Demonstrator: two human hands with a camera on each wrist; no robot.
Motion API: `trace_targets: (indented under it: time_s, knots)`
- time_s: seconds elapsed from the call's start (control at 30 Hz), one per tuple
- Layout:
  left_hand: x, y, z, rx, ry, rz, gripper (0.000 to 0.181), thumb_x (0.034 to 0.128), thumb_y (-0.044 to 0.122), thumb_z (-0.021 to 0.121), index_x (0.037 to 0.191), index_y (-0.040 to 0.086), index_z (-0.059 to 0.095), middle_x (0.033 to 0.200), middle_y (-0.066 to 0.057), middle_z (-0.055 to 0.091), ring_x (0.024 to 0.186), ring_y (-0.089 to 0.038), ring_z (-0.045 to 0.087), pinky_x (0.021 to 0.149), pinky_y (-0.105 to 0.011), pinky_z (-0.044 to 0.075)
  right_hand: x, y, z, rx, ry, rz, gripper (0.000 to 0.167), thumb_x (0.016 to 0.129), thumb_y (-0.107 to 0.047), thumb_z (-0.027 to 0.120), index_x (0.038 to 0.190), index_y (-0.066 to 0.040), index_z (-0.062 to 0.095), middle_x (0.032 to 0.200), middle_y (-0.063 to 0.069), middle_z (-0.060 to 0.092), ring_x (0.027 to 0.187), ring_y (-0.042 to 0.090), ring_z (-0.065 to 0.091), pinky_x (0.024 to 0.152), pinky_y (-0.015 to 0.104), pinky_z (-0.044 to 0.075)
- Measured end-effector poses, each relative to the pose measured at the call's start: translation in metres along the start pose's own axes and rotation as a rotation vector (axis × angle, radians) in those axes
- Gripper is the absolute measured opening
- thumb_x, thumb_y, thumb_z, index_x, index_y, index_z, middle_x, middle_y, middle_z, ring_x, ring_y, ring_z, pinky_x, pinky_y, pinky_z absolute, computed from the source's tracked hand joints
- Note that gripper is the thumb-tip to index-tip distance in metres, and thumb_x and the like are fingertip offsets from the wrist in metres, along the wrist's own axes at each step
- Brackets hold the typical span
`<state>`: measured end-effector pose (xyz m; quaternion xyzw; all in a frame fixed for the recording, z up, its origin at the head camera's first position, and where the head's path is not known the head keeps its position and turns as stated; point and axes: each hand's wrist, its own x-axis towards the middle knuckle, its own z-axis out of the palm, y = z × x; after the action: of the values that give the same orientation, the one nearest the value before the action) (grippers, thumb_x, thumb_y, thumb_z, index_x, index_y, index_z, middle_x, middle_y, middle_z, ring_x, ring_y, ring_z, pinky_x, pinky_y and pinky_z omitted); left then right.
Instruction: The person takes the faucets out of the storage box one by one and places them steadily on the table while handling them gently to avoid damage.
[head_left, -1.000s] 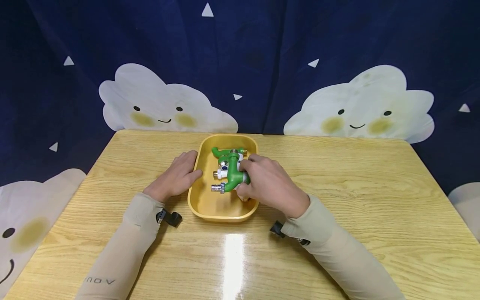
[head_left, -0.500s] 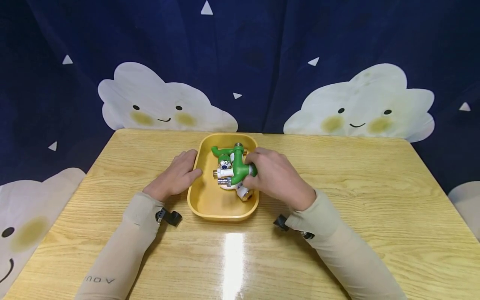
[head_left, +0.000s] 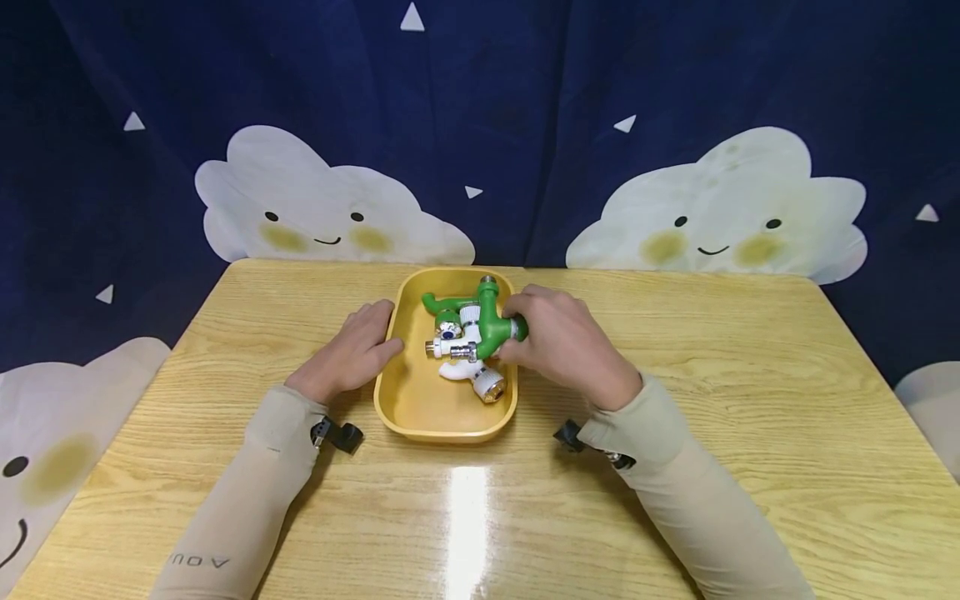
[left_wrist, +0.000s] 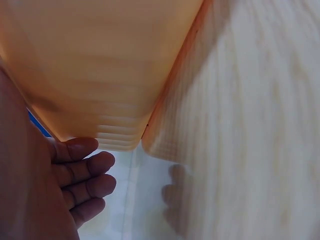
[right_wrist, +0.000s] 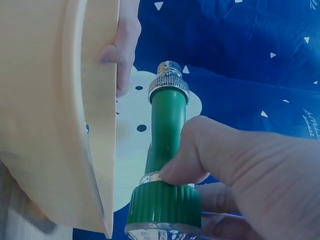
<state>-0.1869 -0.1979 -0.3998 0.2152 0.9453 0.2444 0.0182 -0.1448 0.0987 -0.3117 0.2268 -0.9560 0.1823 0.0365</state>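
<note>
A green tap (head_left: 491, 321) with a metal hose nozzle is held by my right hand (head_left: 566, 337), above the right part of a yellow plastic basin (head_left: 427, 436). In the right wrist view my thumb presses near the metal collar by the tap's ribbed green knob (right_wrist: 164, 204), with fingers behind. My left hand (head_left: 352, 352) holds the basin's left rim, thumb over the edge and fingers along the outside. The left wrist view shows those fingers (left_wrist: 92, 187) beside the outer wall; the thumb is hidden there. In the basin lie another green tap (head_left: 447, 303) and white taps (head_left: 459, 369), partly overlapped.
The basin stands on a light wooden table (head_left: 712, 400) near its back edge. Behind hangs a dark blue curtain (head_left: 517, 108) with smiling clouds and small white triangles. A black wrist camera (head_left: 347, 437) sits under the left wrist, another (head_left: 572, 435) under the right.
My right hand has raised the green tap and moved it rightward, toward the basin's right rim, uncovering more of the white taps below. My left hand has stayed at the left rim.
</note>
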Motion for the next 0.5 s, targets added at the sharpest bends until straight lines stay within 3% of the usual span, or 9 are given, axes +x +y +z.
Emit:
trace_targets:
  time_s: [0.5]
  knots:
    - [0.000,0.000,0.000,-0.003,-0.001,-0.002,0.028,0.0948,0.023,0.048,0.114,0.003,0.052,0.100,-0.013,0.055,0.096,-0.029,0.045,0.088,-0.041,0.035,0.003,0.011,-0.005,-0.012,0.032,0.028,0.030,0.077,-0.023,0.083,0.102,-0.006,0.077,0.092,0.006,0.070,0.079,0.021,0.060,0.069,0.035,0.049]
